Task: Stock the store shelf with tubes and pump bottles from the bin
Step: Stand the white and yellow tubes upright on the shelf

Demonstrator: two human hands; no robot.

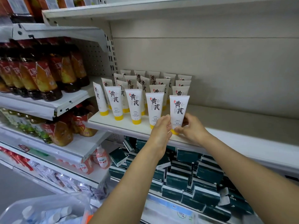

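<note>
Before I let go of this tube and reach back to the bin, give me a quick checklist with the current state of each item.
1. Tube upright, cap down on the shelf: ok.
2. Label faces outward like the rest of the front row: ok.
3. Tube in line with the front row: ok, it sits rightmost, near the front edge.
4. Both hands on it: ok, left hand and right hand grip near the cap.
5. Cap flat on the shelf: cannot tell, fingers hide it.
6. Free shelf space to the right for more: ok.
7. Stock left in the bin: ok, items show, though blurred.
</note>
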